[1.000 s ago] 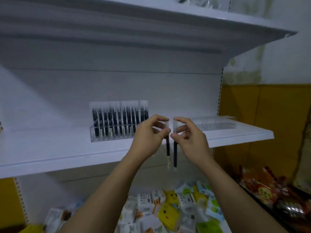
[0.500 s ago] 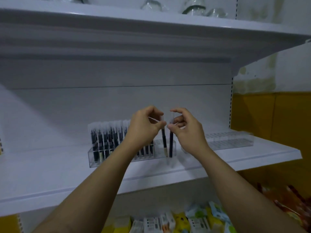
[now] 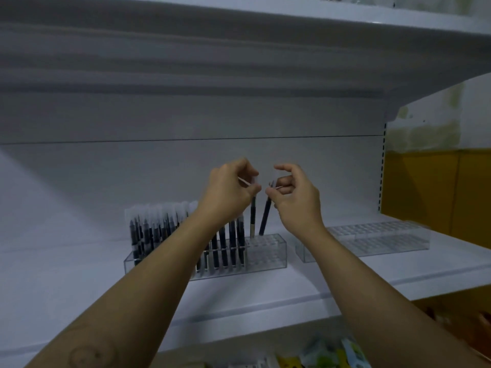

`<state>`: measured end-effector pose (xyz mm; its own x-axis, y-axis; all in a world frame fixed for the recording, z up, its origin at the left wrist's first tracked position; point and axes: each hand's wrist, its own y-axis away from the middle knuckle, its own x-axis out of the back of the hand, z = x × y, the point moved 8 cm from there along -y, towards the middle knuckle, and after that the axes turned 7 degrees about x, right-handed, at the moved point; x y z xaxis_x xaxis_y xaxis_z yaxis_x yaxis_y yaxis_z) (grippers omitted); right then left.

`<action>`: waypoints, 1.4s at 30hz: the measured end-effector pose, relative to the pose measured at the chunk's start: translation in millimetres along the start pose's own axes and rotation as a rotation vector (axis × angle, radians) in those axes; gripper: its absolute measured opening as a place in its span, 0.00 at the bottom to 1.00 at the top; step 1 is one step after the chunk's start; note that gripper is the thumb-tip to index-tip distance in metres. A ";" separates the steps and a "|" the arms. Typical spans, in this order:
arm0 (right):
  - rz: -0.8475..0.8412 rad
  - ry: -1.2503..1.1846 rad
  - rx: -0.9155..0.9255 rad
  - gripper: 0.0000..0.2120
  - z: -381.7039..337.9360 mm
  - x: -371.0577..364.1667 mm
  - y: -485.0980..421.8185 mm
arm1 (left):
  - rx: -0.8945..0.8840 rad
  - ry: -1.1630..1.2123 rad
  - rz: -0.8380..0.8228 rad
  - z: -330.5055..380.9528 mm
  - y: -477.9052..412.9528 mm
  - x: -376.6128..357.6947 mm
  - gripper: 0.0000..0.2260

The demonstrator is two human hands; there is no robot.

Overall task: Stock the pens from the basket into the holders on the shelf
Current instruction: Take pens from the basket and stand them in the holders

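My left hand (image 3: pixel 228 192) pinches the top of a dark pen (image 3: pixel 253 221) that hangs nearly upright, its pale tip at the holes of the clear acrylic holder (image 3: pixel 268 251). Beside it, my right hand (image 3: pixel 295 197) pinches a second dark pen (image 3: pixel 265 216), which leans left to right with its lower end at the holder's free right part. Several capped dark pens (image 3: pixel 159 227) fill the holder's left and middle rows; my left forearm hides some. The basket is out of view.
A second clear holder (image 3: pixel 372 240) without pens lies to the right on the same white shelf (image 3: pixel 79 293). Another shelf hangs overhead. Coloured packets (image 3: pixel 332 354) lie on the level below. A yellow wall stands at the right.
Both hands have risen from below the shelf edge up to the holder, each with its pen. The pen tips now reach the holder's free holes, and the right pen has tilted.
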<state>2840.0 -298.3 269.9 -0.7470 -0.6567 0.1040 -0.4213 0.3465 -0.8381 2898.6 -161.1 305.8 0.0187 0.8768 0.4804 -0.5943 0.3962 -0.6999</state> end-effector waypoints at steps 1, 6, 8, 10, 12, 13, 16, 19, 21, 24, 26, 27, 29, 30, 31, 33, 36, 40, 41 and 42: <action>0.005 -0.007 -0.001 0.19 3.9 -2.5 -1.9 | -0.001 -0.016 0.005 -2.9 -1.8 -1.3 0.08; -0.007 -0.026 -0.011 0.19 21.1 -18.0 -10.1 | -0.003 -0.056 0.032 -16.2 -10.3 -3.2 0.07; -0.019 -0.019 -0.003 0.18 26.1 -23.1 -11.3 | 0.008 -0.080 0.024 -21.7 -12.5 -5.3 0.06; -0.039 -0.007 0.001 0.18 31.3 -27.6 -11.9 | 0.030 -0.089 -0.002 -27.9 -14.6 -8.4 0.06; -0.063 0.005 -0.006 0.18 36.8 -31.2 -11.6 | 0.058 -0.121 -0.048 -33.9 -16.1 -14.1 0.05; -0.076 0.012 -0.008 0.18 39.2 -33.0 -11.0 | 0.070 -0.146 -0.065 -36.5 -16.5 -16.7 0.05; -0.146 0.035 -0.029 0.19 46.4 -40.5 -5.9 | 0.096 -0.204 -0.062 -41.8 -18.0 -19.9 0.05; -0.278 0.128 -0.049 0.19 52.5 -49.8 4.0 | 0.132 -0.255 -0.065 -44.2 -20.7 -21.2 0.04; -0.364 0.207 -0.025 0.18 52.6 -54.1 9.4 | 0.155 -0.285 -0.085 -42.9 -24.0 -22.6 0.05; -0.464 0.302 -0.009 0.23 49.3 -57.4 12.5 | 0.225 -0.338 -0.153 -42.7 -28.3 -28.2 0.07; -0.522 0.362 -0.001 0.27 46.1 -58.2 14.1 | 0.264 -0.375 -0.200 -43.4 -27.5 -32.8 0.07; -0.544 0.382 0.001 0.28 44.6 -57.8 15.7 | 0.270 -0.375 -0.205 -43.8 -26.3 -33.6 0.07; -0.574 0.377 -0.012 0.31 43.7 -56.2 20.2 | 0.262 -0.383 -0.193 -42.5 -23.0 -33.6 0.08; -0.581 0.356 -0.032 0.32 44.2 -54.7 22.7 | 0.253 -0.398 -0.188 -41.3 -21.3 -33.2 0.07; -0.586 0.334 -0.053 0.33 45.0 -53.3 25.2 | 0.245 -0.414 -0.184 -40.1 -20.2 -32.6 0.07; -0.594 0.319 -0.083 0.36 45.0 -50.4 29.7 | 0.231 -0.437 -0.194 -36.7 -17.2 -31.2 0.05; -0.592 0.406 -0.060 0.39 40.0 -45.2 35.2 | 0.177 -0.516 -0.192 -30.1 -11.0 -27.7 0.04; -0.538 0.494 -0.013 0.39 28.3 -31.0 37.9 | 0.064 -0.684 -0.089 -18.3 10.0 -20.7 0.17; -0.534 0.499 -0.009 0.38 25.5 -27.8 39.5 | 0.043 -0.685 -0.068 -15.7 17.6 -19.0 0.18; -0.533 0.505 -0.008 0.38 22.7 -24.5 42.2 | 0.018 -0.673 -0.049 -12.7 25.5 -17.0 0.18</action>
<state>2852.2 -282.8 219.8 -0.5850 -0.3491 0.7320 -0.7957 0.0723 -0.6014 2893.4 -162.5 273.2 -0.4556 0.4946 0.7401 -0.6189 0.4216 -0.6627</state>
